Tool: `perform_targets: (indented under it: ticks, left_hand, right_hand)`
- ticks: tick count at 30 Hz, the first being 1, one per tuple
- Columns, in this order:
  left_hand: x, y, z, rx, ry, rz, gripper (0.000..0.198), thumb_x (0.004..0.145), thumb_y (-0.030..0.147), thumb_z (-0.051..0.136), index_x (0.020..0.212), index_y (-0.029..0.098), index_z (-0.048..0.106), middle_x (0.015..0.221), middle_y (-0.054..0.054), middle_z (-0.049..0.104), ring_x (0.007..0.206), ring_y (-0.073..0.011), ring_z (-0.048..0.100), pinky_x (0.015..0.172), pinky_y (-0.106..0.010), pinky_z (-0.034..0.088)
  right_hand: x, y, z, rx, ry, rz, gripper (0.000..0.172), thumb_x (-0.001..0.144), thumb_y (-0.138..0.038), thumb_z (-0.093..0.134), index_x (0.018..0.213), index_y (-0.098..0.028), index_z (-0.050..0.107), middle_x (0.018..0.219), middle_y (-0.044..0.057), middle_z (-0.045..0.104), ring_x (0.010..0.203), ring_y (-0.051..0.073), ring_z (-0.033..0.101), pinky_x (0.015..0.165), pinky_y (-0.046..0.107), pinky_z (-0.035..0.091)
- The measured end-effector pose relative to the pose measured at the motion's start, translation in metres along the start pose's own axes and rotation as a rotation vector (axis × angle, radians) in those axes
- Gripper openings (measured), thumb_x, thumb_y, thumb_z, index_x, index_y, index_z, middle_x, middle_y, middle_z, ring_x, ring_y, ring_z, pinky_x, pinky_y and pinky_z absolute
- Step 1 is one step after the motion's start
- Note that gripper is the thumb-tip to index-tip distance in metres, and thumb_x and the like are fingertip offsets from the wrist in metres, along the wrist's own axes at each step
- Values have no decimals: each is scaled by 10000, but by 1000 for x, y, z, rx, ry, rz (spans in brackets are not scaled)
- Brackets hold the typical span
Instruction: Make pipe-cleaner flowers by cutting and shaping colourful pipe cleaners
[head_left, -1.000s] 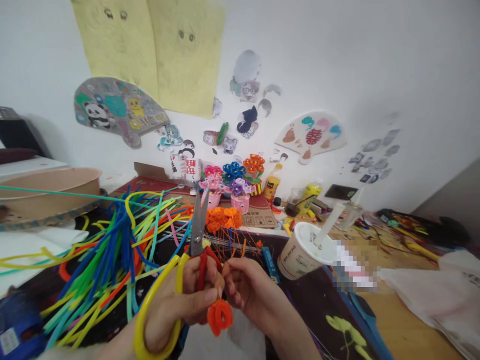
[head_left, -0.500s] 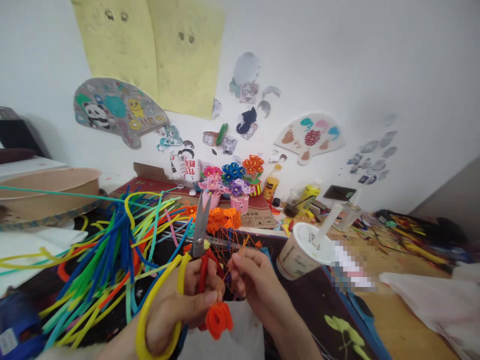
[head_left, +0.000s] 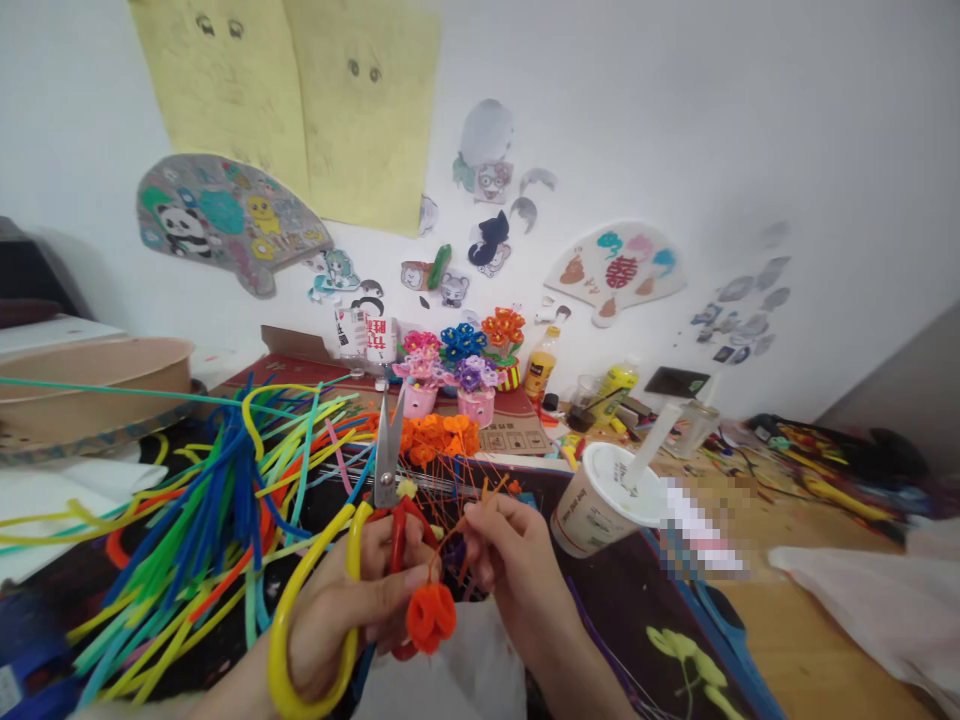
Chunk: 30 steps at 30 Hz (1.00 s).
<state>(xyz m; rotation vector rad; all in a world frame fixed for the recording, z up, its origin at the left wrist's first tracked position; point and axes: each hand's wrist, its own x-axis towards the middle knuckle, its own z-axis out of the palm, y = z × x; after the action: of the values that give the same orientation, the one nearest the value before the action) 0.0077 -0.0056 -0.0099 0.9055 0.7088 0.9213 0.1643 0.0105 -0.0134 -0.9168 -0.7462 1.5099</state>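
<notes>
My left hand (head_left: 337,605) is closed, with the scissors (head_left: 387,460) hooked on it by their yellow and red handles. The blades point up, their tips slightly parted. Its thumb and fingers also pinch an orange pipe-cleaner flower (head_left: 431,617) just by the bloom, which hangs below the thumb. My right hand (head_left: 517,555) is closed in a pinch on the thin orange stem end of this flower, close to the left fingers. Behind both hands lies a cluster of similar orange flowers (head_left: 442,437) with thin stems toward me. Beneath the hands is white paper (head_left: 457,675).
Many coloured pipe cleaners (head_left: 225,510) spread on the left beside a round tan container (head_left: 97,375). A white cup with a straw (head_left: 604,505) stands right of my right hand. Potted pipe-cleaner flowers (head_left: 463,345) stand at the back. A light green leafy piece (head_left: 686,655) lies front right.
The orange flower has turned in my left fingers, its bloom now facing more downward. Both hands stay close together, and my view has shifted slightly.
</notes>
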Motion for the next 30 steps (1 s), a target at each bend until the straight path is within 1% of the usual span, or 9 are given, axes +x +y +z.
perform_targets:
  ticks: [3,5,8,13,18,21,24,27,30]
  left_hand:
    - [-1,0,0,6,-24,-20,411,675,440,832,806,209,518,595,79,552,382,3,319,368,-132,272]
    - [-2,-1,-1,19,-24,-29,387,681,420,826,809,209,528,623,67,575,387,-5,362,386,-144,294]
    - [-2,-2,-4,16,-2,-15,338,696,389,805,814,205,547,637,56,577,427,-33,421,427,-167,325]
    - [-2,-2,-6,-30,-6,-6,321,699,370,797,842,202,563,601,65,541,419,-31,318,458,-197,333]
    - [-3,0,-5,7,-53,-13,317,701,417,786,771,190,576,573,53,553,408,-29,304,425,-178,300]
    - [-2,-2,-5,50,-70,-17,319,695,438,774,785,193,590,604,30,592,421,-45,368,429,-182,353]
    - [1,-8,-7,132,45,33,347,714,514,747,779,211,590,585,55,533,446,-67,419,433,-184,384]
    - [6,-13,-14,363,256,224,391,789,624,612,783,233,599,638,40,559,501,-101,484,437,-193,406]
    - [7,-9,-21,606,350,408,389,724,627,636,842,256,614,748,-1,655,674,-188,611,597,-267,518]
  right_hand:
    - [-2,0,0,-14,26,-103,430,600,-413,872,467,-148,562,391,-55,532,300,9,365,314,126,245]
    - [-3,1,0,-17,-8,-124,406,634,-425,860,501,-144,600,421,-47,560,313,15,399,326,125,278]
    - [-4,1,-1,-28,-157,-108,339,691,-446,831,634,-133,714,528,-13,646,369,32,490,381,134,370]
    - [-4,2,-3,-40,-371,-13,202,695,-320,859,698,-149,751,590,-1,694,438,46,542,436,140,422]
    - [-6,1,-2,-75,-384,-39,170,692,-286,859,686,-164,740,598,-9,692,469,55,552,449,140,439]
    - [-8,0,-1,-118,-359,-79,184,679,-305,860,673,-165,741,588,-13,670,458,58,541,432,144,437]
    - [-9,-1,-1,-166,-300,-143,166,691,-301,845,666,-170,746,596,-15,660,447,54,522,426,146,435]
    - [-9,0,-2,-236,-204,-239,140,719,-295,817,681,-177,752,591,-13,655,446,61,512,424,155,429]
    - [-8,-1,-3,-319,-86,-386,115,742,-278,786,689,-183,750,627,2,676,492,83,541,453,169,441]
